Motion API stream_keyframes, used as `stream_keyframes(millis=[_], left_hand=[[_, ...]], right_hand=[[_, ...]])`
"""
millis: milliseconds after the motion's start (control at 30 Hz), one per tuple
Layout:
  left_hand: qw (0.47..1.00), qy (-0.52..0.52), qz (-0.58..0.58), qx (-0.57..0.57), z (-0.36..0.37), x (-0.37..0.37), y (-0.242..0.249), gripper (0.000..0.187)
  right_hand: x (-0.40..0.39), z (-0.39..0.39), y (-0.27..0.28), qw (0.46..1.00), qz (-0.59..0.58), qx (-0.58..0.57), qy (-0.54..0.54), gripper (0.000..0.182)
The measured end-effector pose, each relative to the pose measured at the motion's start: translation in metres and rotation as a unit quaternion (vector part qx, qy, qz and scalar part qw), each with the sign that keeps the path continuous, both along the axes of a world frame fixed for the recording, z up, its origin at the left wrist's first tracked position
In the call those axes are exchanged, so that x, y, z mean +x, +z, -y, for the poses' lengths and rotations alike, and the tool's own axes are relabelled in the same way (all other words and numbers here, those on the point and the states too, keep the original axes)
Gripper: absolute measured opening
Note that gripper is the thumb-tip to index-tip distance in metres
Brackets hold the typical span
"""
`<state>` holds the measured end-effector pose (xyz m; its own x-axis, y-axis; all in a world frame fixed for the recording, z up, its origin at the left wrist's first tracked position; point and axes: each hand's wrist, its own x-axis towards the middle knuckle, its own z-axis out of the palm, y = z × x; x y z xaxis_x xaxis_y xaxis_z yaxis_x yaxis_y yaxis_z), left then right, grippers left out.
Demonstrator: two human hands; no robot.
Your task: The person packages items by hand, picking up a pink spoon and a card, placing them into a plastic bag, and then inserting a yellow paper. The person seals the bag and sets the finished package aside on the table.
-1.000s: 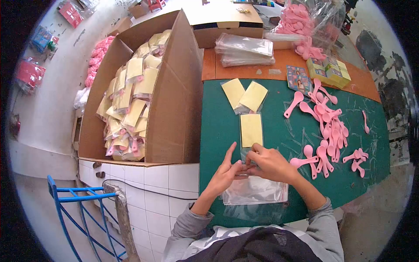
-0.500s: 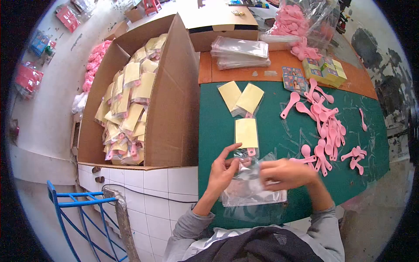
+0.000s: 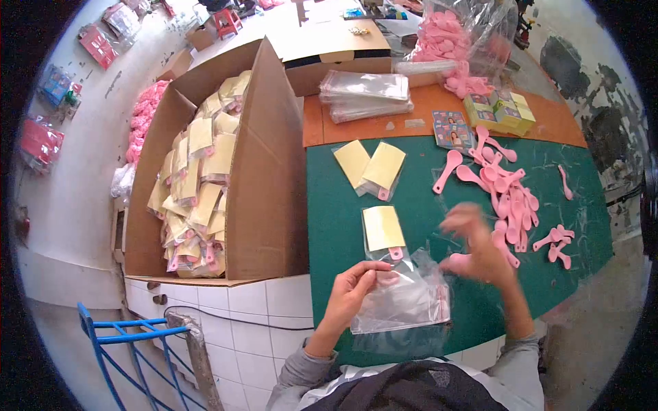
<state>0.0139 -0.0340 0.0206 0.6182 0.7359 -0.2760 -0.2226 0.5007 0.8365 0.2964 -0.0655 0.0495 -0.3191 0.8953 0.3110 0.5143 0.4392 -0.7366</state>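
My left hand (image 3: 351,298) pinches the edge of a clear plastic bag, thumb against fingers. A yellow card (image 3: 384,229) and the pink end of a spoon handle (image 3: 395,253) show in the bag just beyond the fingertips. Below lies a stack of clear bags (image 3: 401,308). My right hand (image 3: 483,250), blurred by motion, is raised at the left edge of the pink spoon pile (image 3: 510,195). Its thumb and fingers look apart, with nothing visible between them. Two more bagged yellow cards (image 3: 382,166) overlap farther up the green table surface (image 3: 329,226).
At left stands a large cardboard box (image 3: 271,178) holding many bagged cards. Bundles of clear bags (image 3: 363,88), card stacks (image 3: 504,113) and a sack of pink spoons (image 3: 444,38) line the back. Thin clear strips litter the green surface. A blue metal frame (image 3: 130,338) stands lower left.
My right hand has moved from above the clear bags up and right to the spoon pile, its fingers spreading. The left hand still pinches the bag. The view has shifted slightly.
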Motion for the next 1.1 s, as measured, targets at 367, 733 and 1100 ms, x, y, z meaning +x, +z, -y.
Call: stream_keyframes(millis=[367,733,1100], left_hand=[[0.955,-0.03,-0.189,0.228,0.003,-0.018,-0.003,0.015],[0.922,0.023,-0.258,0.286,0.0,-0.007,-0.011,0.012],[0.957,0.125,-0.23,0.123,0.008,0.002,-0.021,0.021]], right_hand=[[-0.076,-0.001,-0.03,0.994,-0.068,-0.062,-0.064,0.017],[-0.091,0.008,-0.048,0.884,-0.318,-0.306,-0.154,0.015],[-0.096,0.005,-0.049,0.885,-0.282,-0.287,-0.235,0.013]])
